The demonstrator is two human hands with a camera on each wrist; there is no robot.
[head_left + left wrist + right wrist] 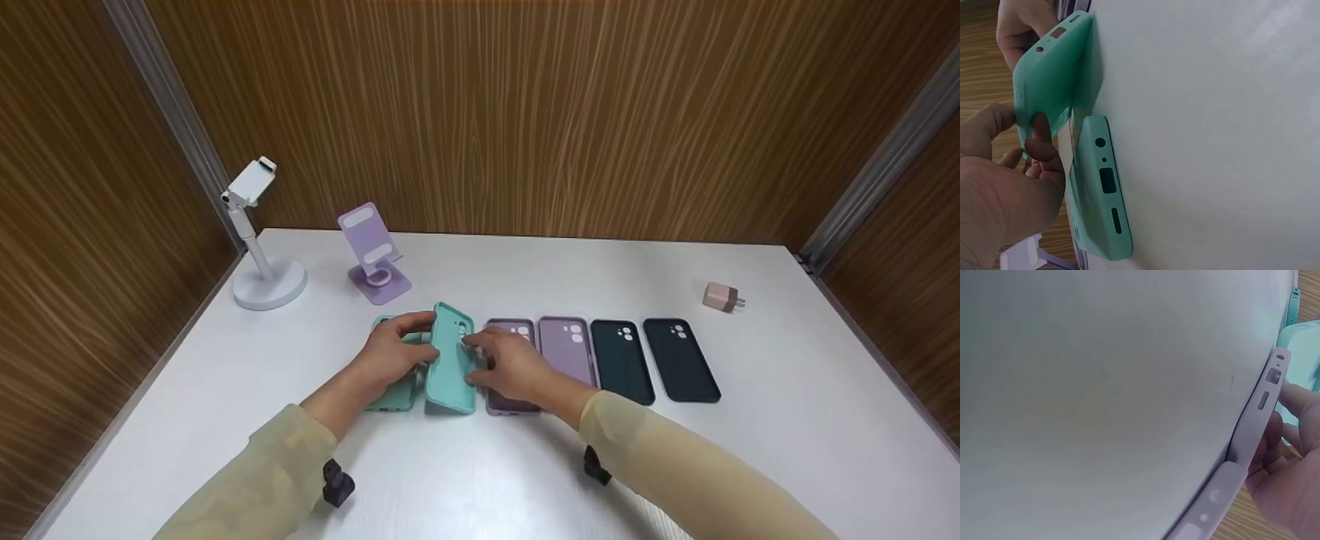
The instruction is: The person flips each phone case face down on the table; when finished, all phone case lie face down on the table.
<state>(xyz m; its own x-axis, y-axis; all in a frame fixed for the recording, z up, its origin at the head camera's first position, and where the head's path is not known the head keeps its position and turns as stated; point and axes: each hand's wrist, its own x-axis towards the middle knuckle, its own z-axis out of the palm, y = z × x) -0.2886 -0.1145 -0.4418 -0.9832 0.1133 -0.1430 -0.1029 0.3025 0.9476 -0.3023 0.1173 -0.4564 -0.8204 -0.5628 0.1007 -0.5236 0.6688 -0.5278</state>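
A mint-green phone case (450,375) stands tilted on the tabletop, its right side low and its left side raised. My left hand (386,358) pinches its left edge between thumb and fingers, clearly seen in the left wrist view. At the opposite edge, near the camera cutouts, my right hand (516,366) holds the case with fingertips and thumb. Another mint case (1109,208) lies flat beneath my left hand. Under my right hand lies a purple case (512,406), partly hidden, with a lighter purple case (566,346) to its right.
Two dark green cases, a nearer one (622,364) and a farther one (682,364), continue the row rightward. A pink charger plug (721,297) lies back right. Behind the row stand a purple phone stand (371,240) and a white phone stand (268,285). Wood-grain panels (480,112) enclose the table.
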